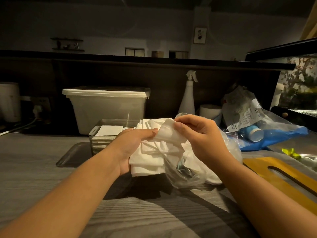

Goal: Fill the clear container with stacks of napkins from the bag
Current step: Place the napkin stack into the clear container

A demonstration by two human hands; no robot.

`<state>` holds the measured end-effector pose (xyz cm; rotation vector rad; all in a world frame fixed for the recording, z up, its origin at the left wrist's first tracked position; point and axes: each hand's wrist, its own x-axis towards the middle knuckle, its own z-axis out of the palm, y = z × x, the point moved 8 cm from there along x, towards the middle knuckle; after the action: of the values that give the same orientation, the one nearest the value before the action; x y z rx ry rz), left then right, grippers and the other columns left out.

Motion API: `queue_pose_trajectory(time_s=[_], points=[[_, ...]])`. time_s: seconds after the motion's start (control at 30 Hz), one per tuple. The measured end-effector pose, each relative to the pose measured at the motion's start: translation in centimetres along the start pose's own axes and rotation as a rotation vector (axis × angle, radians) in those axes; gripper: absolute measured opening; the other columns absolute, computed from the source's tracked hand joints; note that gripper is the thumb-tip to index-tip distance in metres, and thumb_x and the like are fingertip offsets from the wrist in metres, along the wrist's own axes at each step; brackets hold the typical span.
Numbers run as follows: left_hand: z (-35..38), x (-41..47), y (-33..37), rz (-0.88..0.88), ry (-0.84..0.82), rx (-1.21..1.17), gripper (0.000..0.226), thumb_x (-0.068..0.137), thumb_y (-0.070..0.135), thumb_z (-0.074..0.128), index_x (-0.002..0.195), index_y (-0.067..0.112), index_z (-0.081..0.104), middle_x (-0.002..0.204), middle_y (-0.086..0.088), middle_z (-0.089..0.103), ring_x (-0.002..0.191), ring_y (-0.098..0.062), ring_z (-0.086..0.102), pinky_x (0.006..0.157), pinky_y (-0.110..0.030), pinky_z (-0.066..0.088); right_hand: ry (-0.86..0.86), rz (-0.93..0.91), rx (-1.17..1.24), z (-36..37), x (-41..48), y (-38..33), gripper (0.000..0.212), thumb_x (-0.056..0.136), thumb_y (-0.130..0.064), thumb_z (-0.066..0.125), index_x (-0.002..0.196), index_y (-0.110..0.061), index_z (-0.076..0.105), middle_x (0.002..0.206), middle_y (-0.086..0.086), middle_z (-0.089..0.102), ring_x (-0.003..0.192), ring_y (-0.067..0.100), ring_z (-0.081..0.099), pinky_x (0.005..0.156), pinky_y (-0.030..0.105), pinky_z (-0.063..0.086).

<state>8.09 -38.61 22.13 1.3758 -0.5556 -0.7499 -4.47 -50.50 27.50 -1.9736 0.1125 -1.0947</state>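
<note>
My left hand (pixel 132 145) cradles the napkins (pixel 151 157); my right hand (pixel 202 134) pinches a curled top sheet. I should flatten it before loading the container (pixel 96 134) just beyond my left hand.

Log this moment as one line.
left hand: holds napkin stack | right hand: pinches top napkin | clear container: partly filled

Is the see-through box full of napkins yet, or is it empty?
Neither: partly filled. The clear container shows one white napkin stack inside at its left. The left hand hides its right side, so how full there, cannot tell.
</note>
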Motion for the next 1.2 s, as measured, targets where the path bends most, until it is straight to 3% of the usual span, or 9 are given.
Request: queue_pose_trajectory(time_s=[0.1, 0.23, 0.33, 0.43, 0.57, 0.83, 0.97, 1.1, 1.2], points=[[0.0, 0.0, -0.2, -0.024, 0.0, 0.004, 0.024, 0.087, 0.023, 0.07, 0.109, 0.013, 0.069, 0.09, -0.012, 0.077, 0.071, -0.027, 0.074, 0.057, -0.035, 0.057, 0.001, 0.022, 0.008, -0.1, 0.0, 0.2, 0.019, 0.095, -0.006, 0.063, 0.098, -0.023, 0.071, 0.096, -0.008, 0.073, 0.094, 0.007, 0.067, 0.082, 0.02, 0.056], [-0.2, 0.0, -0.2, -0.032, 0.02, 0.0, 0.026, 0.087, 0.025, 0.071, 0.11, 0.014, 0.067, 0.089, -0.011, 0.077, 0.069, -0.026, 0.074, 0.054, -0.034, 0.057, -0.038, 0.0, -0.006, -0.1, 0.2, 0.1, 0.035, 0.091, 0.009, 0.054, 0.082, -0.021, 0.069, 0.095, -0.005, 0.072, 0.1, 0.013, 0.066, 0.084, 0.029, 0.056], [-0.2, 0.0, -0.1, -0.038, 0.023, -0.017, 0.027, 0.086, 0.023, 0.07, 0.111, 0.014, 0.067, 0.091, -0.012, 0.077, 0.07, -0.027, 0.074, 0.055, -0.036, 0.057, -0.103, -0.044, -0.005, 0.2, 0.2, -0.2, 0.019, 0.083, -0.015, 0.055, 0.081, -0.016, 0.074, 0.098, -0.004, 0.07, 0.101, 0.015, 0.063, 0.085, 0.031, 0.054], [-0.2, -0.1, -0.1, -0.04, 0.014, -0.03, 0.028, 0.086, 0.023, 0.069, 0.112, 0.013, 0.066, 0.095, -0.014, 0.076, 0.075, -0.029, 0.074, 0.061, -0.038, 0.058, -0.145, -0.069, -0.095, 0.6, -0.1, -0.3, 0.02, 0.082, -0.04, 0.064, 0.087, -0.023, 0.073, 0.101, -0.013, 0.067, 0.102, 0.01, 0.062, 0.083, 0.024, 0.054], [-0.2, -0.1, -0.2, -0.047, 0.009, -0.033, 0.029, 0.086, 0.022, 0.07, 0.113, 0.012, 0.067, 0.098, -0.014, 0.076, 0.079, -0.031, 0.074, 0.067, -0.041, 0.058, -0.107, -0.113, -0.183, 0.7, -0.3, -0.8, 0.003, 0.089, -0.026, 0.074, 0.086, -0.026, 0.072, 0.094, -0.015, 0.068, 0.092, 0.007, 0.062, 0.073, 0.019, 0.053], [0.6, -0.5, 0.0, -0.053, -0.039, -0.039, 0.027, 0.088, 0.029, 0.067, 0.111, 0.014, 0.068, 0.101, -0.016, 0.076, 0.09, -0.037, 0.073, 0.08, -0.049, 0.059, -0.205, -0.039, -0.073, 1.2, -0.3, -0.3, 0.008, 0.082, -0.03, 0.065, 0.082, -0.025, 0.071, 0.082, -0.009, 0.068, 0.085, 0.013, 0.066, 0.075, 0.029, 0.055], [0.9, -0.4, 0.0, -0.05, -0.077, -0.032, 0.031, 0.088, 0.037, 0.066, 0.113, 0.017, 0.069, 0.102, -0.015, 0.076, 0.091, -0.036, 0.074, 0.084, -0.051, 0.058, -0.22, -0.089, -0.103, 1.4, -0.5, -0.7, 0.006, 0.082, -0.028, 0.065, 0.081, -0.026, 0.071, 0.085, -0.017, 0.066, 0.089, 0.008, 0.063, 0.074, 0.019, 0.05], [1.0, -0.4, -0.1, -0.051, -0.086, -0.053, 0.031, 0.086, 0.034, 0.067, 0.112, 0.016, 0.069, 0.088, -0.012, 0.076, 0.082, -0.033, 0.074, 0.079, -0.05, 0.059, -0.188, -0.11, -0.024, 1.2, -0.3, -1.1, 0.007, 0.083, -0.026, 0.066, 0.081, -0.022, 0.071, 0.096, -0.009, 0.067, 0.096, 0.017, 0.062, 0.08, 0.032, 0.055], [1.1, -0.4, -0.3, -0.059, -0.083, -0.056, 0.033, 0.087, 0.032, 0.066, 0.114, 0.014, 0.069, 0.098, -0.014, 0.076, 0.086, -0.035, 0.073, 0.077, -0.049, 0.059, -0.161, -0.096, -0.009, 0.9, 0.0, -0.9, 0.01, 0.084, -0.034, 0.065, 0.081, -0.026, 0.07, 0.088, -0.009, 0.065, 0.089, 0.019, 0.062, 0.079, 0.046, 0.055]])
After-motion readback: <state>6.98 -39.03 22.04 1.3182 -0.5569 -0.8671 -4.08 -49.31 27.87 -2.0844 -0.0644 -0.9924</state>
